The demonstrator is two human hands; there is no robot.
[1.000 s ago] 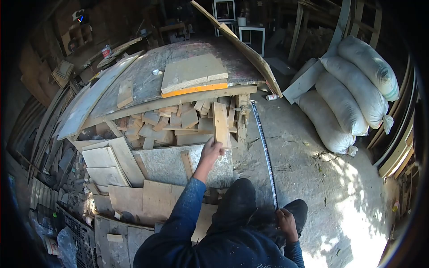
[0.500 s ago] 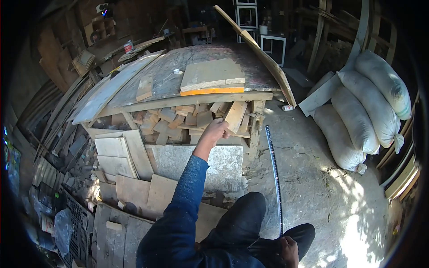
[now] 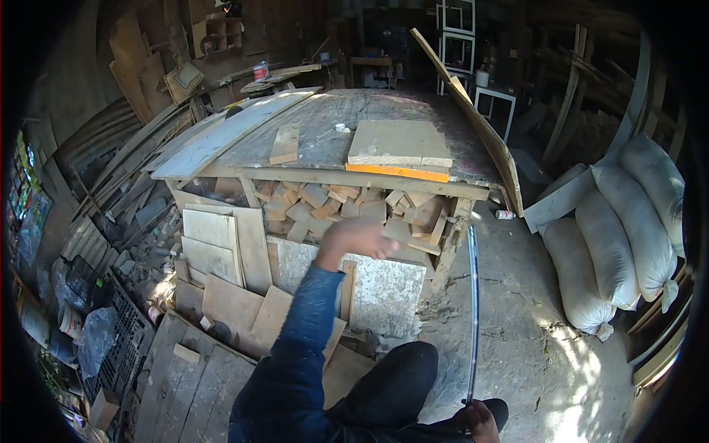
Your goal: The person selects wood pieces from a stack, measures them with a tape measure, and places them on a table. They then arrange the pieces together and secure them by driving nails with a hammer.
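My left hand hovers, blurred, in front of the stack of short wood offcuts packed under the workbench. Its fingers are spread and nothing is in it. A light plank lies tilted at the right end of that stack, just right of the hand. My right hand is at the bottom edge by my knee, closed on the near end of a tape measure that runs straight across the concrete floor to the bench's right leg.
Thick boards with an orange edge lie on the bench top. A long board leans on its right corner. White sacks are piled at the right. Plywood panels and scraps lie at the left, with a black crate.
My left hand carried the plank up to the stack under the bench, left it there and is drawing back empty. The view swung left; the right hand stayed on the tape.
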